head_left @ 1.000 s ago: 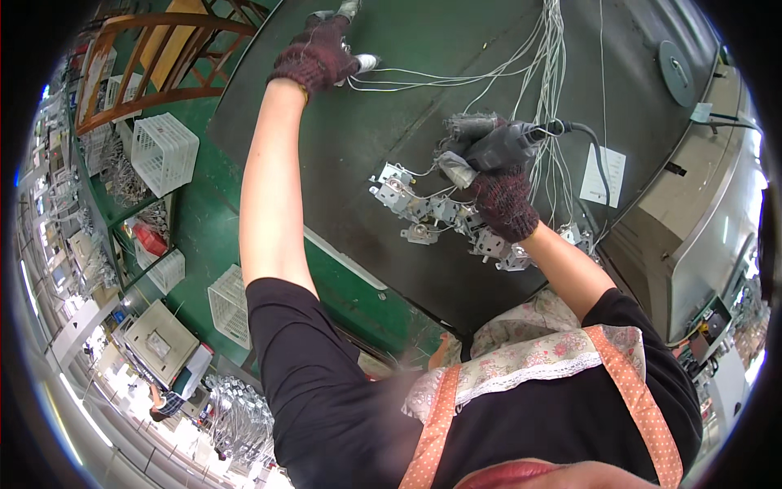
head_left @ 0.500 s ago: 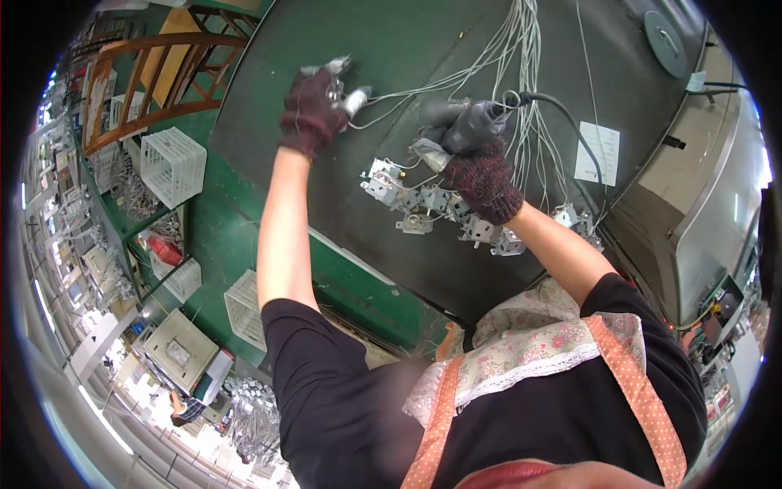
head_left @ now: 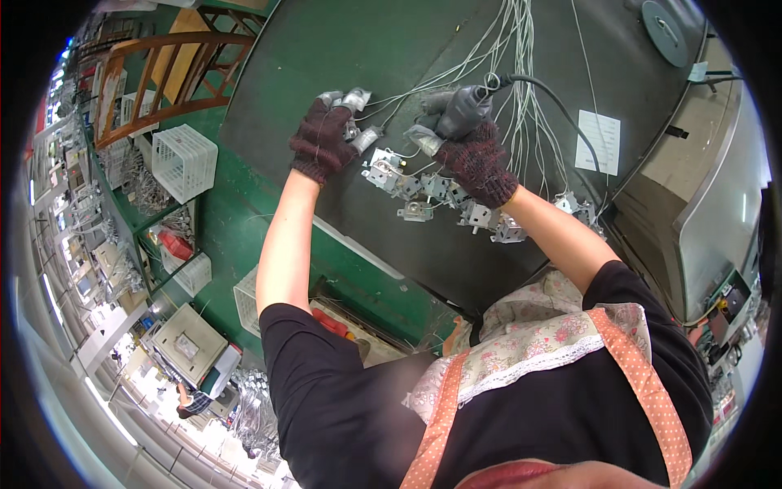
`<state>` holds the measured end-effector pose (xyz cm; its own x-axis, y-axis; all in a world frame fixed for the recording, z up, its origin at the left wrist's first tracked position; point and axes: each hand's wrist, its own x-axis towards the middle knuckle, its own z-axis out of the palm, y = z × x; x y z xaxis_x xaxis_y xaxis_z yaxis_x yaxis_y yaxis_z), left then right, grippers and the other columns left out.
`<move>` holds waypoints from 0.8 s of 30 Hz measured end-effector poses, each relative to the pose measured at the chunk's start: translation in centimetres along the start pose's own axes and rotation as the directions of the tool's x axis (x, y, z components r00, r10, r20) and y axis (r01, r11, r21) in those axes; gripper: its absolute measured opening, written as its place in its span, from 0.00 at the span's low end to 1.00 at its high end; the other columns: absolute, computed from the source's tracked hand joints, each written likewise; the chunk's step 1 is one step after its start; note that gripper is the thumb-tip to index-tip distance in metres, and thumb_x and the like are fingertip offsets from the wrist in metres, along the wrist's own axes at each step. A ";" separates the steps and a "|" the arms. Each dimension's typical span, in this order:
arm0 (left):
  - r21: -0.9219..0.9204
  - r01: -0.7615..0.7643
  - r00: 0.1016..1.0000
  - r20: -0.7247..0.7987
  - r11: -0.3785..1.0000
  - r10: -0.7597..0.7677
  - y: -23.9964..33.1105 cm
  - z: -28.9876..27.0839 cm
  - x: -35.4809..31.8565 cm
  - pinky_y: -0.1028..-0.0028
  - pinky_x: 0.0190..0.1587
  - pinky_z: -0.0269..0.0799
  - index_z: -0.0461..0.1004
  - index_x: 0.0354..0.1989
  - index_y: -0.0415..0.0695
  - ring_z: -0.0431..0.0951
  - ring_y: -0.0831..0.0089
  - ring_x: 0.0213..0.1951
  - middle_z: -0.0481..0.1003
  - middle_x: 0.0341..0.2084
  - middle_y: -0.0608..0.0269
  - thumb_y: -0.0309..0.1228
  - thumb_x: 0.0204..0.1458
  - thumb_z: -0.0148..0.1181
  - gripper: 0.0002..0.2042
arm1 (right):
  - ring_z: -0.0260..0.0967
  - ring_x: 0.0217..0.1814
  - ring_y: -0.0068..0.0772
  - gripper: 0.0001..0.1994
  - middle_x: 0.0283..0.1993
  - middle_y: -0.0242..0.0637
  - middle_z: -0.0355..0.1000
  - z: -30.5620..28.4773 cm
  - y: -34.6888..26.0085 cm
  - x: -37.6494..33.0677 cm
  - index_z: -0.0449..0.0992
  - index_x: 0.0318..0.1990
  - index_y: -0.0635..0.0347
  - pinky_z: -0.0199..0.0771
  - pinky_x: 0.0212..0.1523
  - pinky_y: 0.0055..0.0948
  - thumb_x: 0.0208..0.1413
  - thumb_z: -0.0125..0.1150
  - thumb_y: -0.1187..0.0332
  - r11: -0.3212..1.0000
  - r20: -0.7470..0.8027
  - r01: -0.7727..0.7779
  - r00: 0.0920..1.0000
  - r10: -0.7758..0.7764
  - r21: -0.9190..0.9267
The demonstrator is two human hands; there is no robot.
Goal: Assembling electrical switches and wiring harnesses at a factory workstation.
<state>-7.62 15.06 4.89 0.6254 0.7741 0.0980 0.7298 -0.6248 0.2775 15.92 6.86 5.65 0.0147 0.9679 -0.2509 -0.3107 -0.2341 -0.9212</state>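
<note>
My left hand (head_left: pixel 324 143), in a dark maroon knit glove with pale wrapped fingertips, is closed around a small metal part with wires. Most of that part is hidden by the fingers. My right hand (head_left: pixel 479 163), gloved the same way, grips a black corded electric screwdriver (head_left: pixel 467 112); its tip cannot be made out. Between and below the hands lies a row of small silvery metal assemblies (head_left: pixel 417 210) joined by thin wires. A bundle of pale wires (head_left: pixel 521 73) runs down the dark worktable (head_left: pixel 358 220) from its far side.
A printed paper sheet (head_left: pixel 599 143) lies to the right, beside the tool's black cable. At the far right is a grey round disc (head_left: pixel 665 34). A wooden chair (head_left: pixel 155 73) and white plastic crates (head_left: pixel 186 163) stand left of the table. A metal panel (head_left: pixel 725 196) borders the right side.
My left hand has come nearer and slightly right, bringing the wired metal part closer to the screwdriver. My right hand has shifted slightly left with the tool.
</note>
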 end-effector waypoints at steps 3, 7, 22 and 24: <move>-0.032 0.124 0.986 0.117 0.992 -0.119 0.1 -1.3 1.6 0.63 0.51 0.72 0.77 0.48 0.47 0.74 0.57 0.47 0.77 0.42 0.56 0.43 0.40 0.72 0.25 | 0.71 0.44 0.22 0.19 0.41 0.32 0.74 -0.2 -0.6 0.1 0.73 0.46 0.60 0.73 0.47 0.26 0.46 0.72 0.73 0.999 0.001 0.047 0.999 -0.047 -0.005; -0.264 0.509 0.831 0.399 0.820 -0.387 -1.4 -2.2 1.9 0.73 0.46 0.73 0.76 0.49 0.44 0.77 0.71 0.41 0.78 0.40 0.57 0.39 0.47 0.68 0.21 | 0.71 0.44 0.21 0.18 0.41 0.34 0.74 -0.5 -4.4 -0.8 0.73 0.45 0.61 0.74 0.45 0.22 0.47 0.72 0.72 0.986 0.014 0.075 0.997 -0.079 0.151; -0.582 0.374 0.593 0.749 -0.722 -0.296 12.5 1.6 -4.1 0.56 0.40 0.79 0.72 0.51 0.41 0.80 0.58 0.39 0.78 0.40 0.55 0.50 0.59 0.44 0.25 | 0.70 0.46 0.21 0.16 0.43 0.36 0.73 -6.7 -2.9 -7.7 0.72 0.47 0.62 0.74 0.45 0.21 0.51 0.67 0.72 0.916 0.329 0.086 0.943 0.052 -0.393; -0.457 0.164 0.672 0.700 -0.874 -0.240 14.6 2.1 -4.4 0.55 0.38 0.80 0.72 0.49 0.42 0.80 0.57 0.38 0.78 0.38 0.55 0.49 0.59 0.43 0.24 | 0.70 0.46 0.22 0.16 0.43 0.36 0.73 -7.1 -2.9 -8.1 0.72 0.47 0.62 0.74 0.45 0.22 0.52 0.67 0.72 0.911 0.320 0.085 0.946 0.054 -0.403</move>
<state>0.91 2.32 6.51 0.4383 0.5989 -0.6702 -0.6618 0.7196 0.2103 23.48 -0.94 8.20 -0.3073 0.9321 -0.1916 0.1014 -0.1681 -0.9805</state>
